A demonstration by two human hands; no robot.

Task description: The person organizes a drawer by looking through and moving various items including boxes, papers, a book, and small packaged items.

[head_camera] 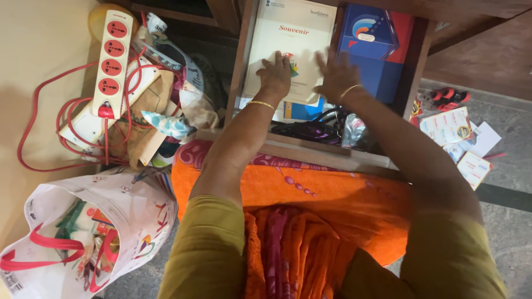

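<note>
Both my hands reach into an open wooden drawer (310, 150). My left hand (275, 73) rests with curled fingers on a white booklet (288, 39) lying in the drawer. My right hand (336, 75) lies flat with fingers spread on the same booklet's right edge. Each wrist has a thin gold bangle. A blue box (370, 40) stands in the drawer's right part. Dark cables (310, 130) and a clear plastic packet (354, 132) lie at the drawer's front, below my hands.
A white extension board with red sockets (111, 61) and its red cord lie on the left among papers and cloth. A white carrier bag (83, 232) stands at lower left. Cards and papers (454, 133) and a red object (449, 98) lie on the floor at right.
</note>
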